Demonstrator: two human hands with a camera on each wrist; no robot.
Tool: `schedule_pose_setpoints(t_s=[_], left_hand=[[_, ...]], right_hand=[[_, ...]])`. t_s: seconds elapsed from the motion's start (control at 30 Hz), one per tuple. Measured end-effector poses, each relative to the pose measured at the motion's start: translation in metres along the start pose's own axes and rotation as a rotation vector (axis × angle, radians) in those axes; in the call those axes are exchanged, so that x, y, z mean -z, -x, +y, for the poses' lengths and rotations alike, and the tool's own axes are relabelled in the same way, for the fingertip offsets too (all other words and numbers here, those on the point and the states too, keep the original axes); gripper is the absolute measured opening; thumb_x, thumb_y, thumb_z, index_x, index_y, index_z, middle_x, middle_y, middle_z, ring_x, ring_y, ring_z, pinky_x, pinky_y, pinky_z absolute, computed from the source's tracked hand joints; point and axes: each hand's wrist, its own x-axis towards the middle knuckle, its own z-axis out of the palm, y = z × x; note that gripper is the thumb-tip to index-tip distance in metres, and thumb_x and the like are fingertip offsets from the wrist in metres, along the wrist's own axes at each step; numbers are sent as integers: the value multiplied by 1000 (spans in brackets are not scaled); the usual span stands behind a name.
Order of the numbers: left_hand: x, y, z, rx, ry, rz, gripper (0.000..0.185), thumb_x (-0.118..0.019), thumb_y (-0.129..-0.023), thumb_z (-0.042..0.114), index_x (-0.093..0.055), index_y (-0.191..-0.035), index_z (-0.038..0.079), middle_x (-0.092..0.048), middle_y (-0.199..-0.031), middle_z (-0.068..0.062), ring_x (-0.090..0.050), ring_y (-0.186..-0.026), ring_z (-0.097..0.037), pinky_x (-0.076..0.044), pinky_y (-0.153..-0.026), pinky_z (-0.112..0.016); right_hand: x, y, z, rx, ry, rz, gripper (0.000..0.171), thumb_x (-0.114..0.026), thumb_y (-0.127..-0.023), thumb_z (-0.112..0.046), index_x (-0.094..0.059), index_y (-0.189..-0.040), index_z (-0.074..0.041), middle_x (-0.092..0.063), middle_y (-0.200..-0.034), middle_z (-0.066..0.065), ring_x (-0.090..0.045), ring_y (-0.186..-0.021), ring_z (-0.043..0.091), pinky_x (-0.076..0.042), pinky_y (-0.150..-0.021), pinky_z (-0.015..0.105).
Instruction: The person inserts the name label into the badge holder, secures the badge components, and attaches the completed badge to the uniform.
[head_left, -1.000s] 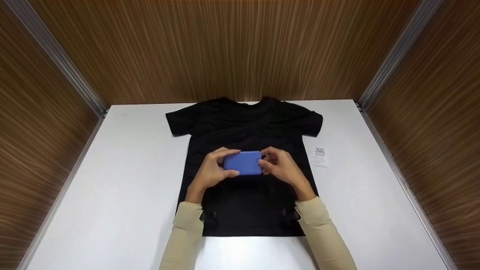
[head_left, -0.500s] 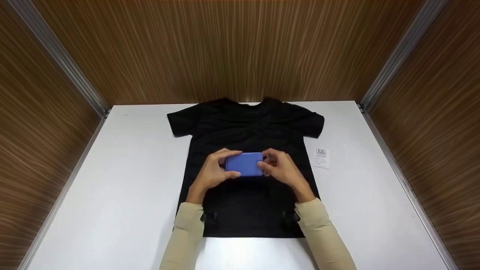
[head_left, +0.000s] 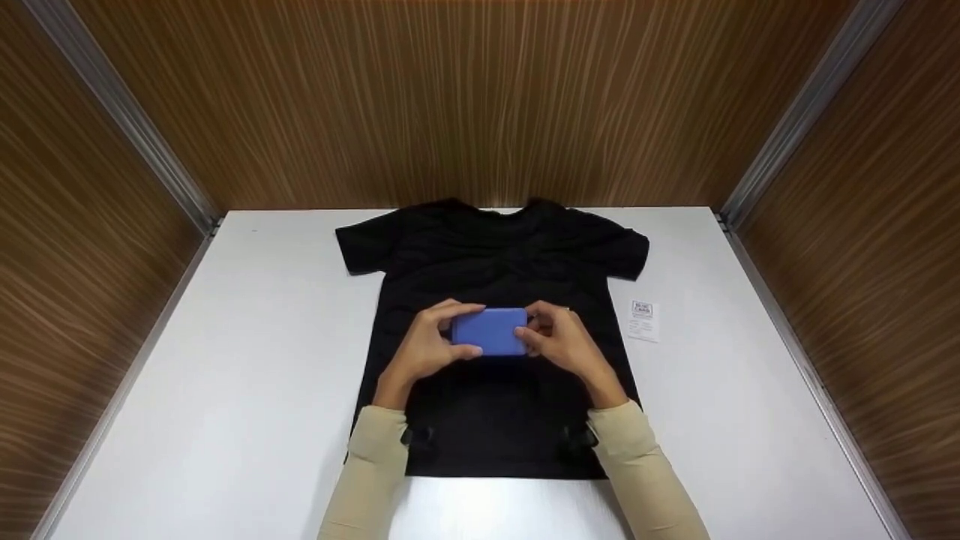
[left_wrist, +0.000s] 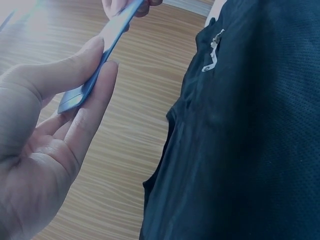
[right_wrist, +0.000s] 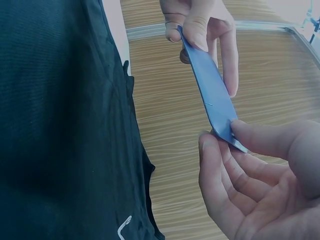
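Note:
A thin blue card [head_left: 489,331] is held above the middle of a black T-shirt [head_left: 495,255] spread flat on the white table [head_left: 225,360]. My left hand [head_left: 429,345] pinches the card's left end between thumb and fingers. My right hand [head_left: 559,341] pinches its right end. In the left wrist view the blue card [left_wrist: 100,65] shows edge-on between my thumb and forefinger, with the T-shirt [left_wrist: 250,140] to the right. The right wrist view shows the blue card [right_wrist: 212,95] edge-on too, gripped at both ends, beside the T-shirt [right_wrist: 60,125].
A small white printed label [head_left: 643,320] lies on the table just right of the shirt. Wood-grain walls [head_left: 465,97] close in the table at the back and both sides. Beige sleeves [head_left: 375,465] cover both forearms.
The card and both hands have stayed over the shirt's middle, shifting only slightly. The right fingers have closed a little more onto the card's end.

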Motion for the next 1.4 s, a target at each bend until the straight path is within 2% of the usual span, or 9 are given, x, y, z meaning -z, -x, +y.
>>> schedule_pose_setpoints(t_s=[0.2, 0.3, 0.43, 0.53, 0.63, 1.03, 1.4], left_hand=[[-1, -1, 1, -3, 0, -2, 59, -92, -76, 14, -72, -132, 17, -69, -121, -10, -63, -104, -22, -54, -93, -34], [-1, -1, 2, 2, 30, -9, 57, -90, -78, 12, -71, -132, 15, -69, -122, -12, -65, -102, -24, -58, -83, -30], [-1, 0, 2, 1, 71, -28, 46, -81, -88, 6, -70, -132, 10, -68, -122, -15, -66, -100, -28, -60, -72, -27], [-1, 0, 1, -6, 55, -31, 40, -73, -93, 2, -70, -133, 11, -68, -121, -15, -65, -101, -27, -59, -78, -27], [-1, 0, 2, -2, 28, -26, 41, -69, -94, -1, -71, -132, 14, -68, -121, -13, -65, -100, -25, -57, -84, -29], [-2, 0, 2, -15, 5, -14, 41, -72, -93, -1, -71, -131, 14, -69, -120, -10, -66, -104, -21, -57, -91, -31], [-5, -2, 4, -9, 50, -9, 40, -73, -91, -5, -72, -129, 6, -70, -122, -16, -66, -110, -27, -57, -96, -42]], right_hand=[[-3, 0, -1, -36, 3, 18, 22, -74, -94, -8, -65, -109, 6, -74, -88, 21, -71, -68, 20, -61, -59, 29], [-3, 0, -2, -46, 0, 26, 20, -74, -94, -8, -65, -106, 6, -74, -88, 22, -71, -67, 20, -62, -59, 34], [-3, 0, -2, -53, -1, 28, 19, -74, -94, -7, -65, -104, 6, -74, -88, 21, -71, -66, 19, -62, -59, 35], [-3, 0, -1, -55, 1, 29, 19, -74, -94, -7, -65, -104, 5, -74, -88, 21, -71, -66, 19, -62, -59, 33], [-4, -1, -1, -46, 2, 29, 19, -74, -94, -7, -65, -104, 5, -74, -87, 21, -72, -66, 20, -62, -58, 33], [-5, 0, -3, -66, 2, 55, 21, -77, -92, -9, -66, -104, 4, -75, -89, 20, -71, -68, 18, -62, -59, 33], [-5, -1, -5, -65, 70, 72, 14, -78, -90, -5, -67, -96, 2, -72, -81, 16, -63, -60, 11, -56, -55, 23]])
